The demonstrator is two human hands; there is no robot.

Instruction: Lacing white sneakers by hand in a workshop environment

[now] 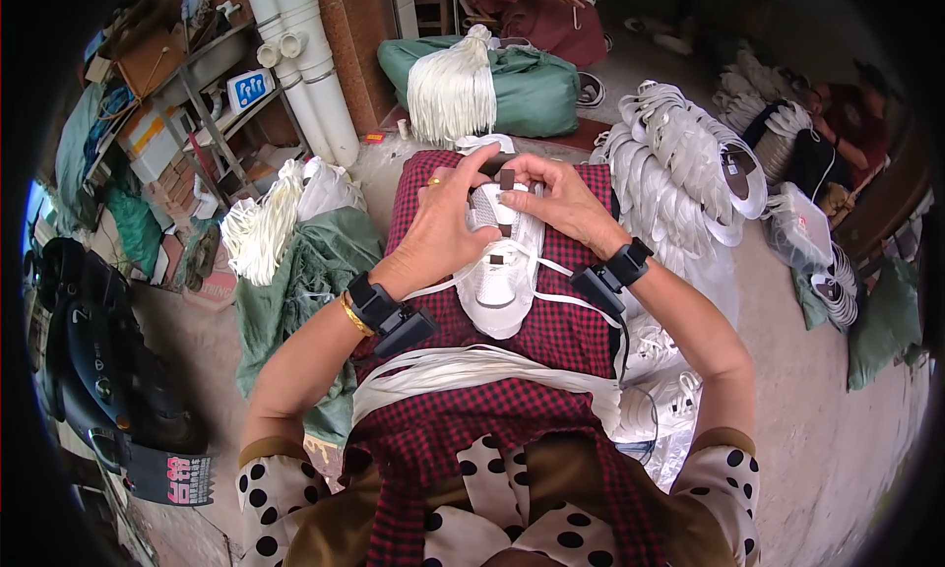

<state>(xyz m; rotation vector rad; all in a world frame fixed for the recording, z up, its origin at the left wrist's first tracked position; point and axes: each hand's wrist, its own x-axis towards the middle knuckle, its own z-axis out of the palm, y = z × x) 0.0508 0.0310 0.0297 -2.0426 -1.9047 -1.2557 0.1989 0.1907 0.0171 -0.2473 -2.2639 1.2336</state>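
Observation:
A white sneaker (500,316) lies on my lap, toe toward me, on a red-and-black checked apron (576,321). My left hand (448,218) grips the left side of its collar, thumb along the upper near the laces. My right hand (563,201) pinches the top of the tongue, close to a brown tab (507,179). White shoelace (566,299) runs through the lower eyelets, its loose ends trailing out on both sides of the shoe. Nearer my waist, a bundle of white laces (472,362) is draped across the apron. The fingertips behind the collar are partly hidden.
White lace bundles rest on green sacks (536,90) ahead and at left (271,222). Many white shoes are stacked in rows (669,163) at right. White pipes (310,75), a cluttered shelf (212,114) and a dark scooter (108,360) stand left. Two people sit farther off.

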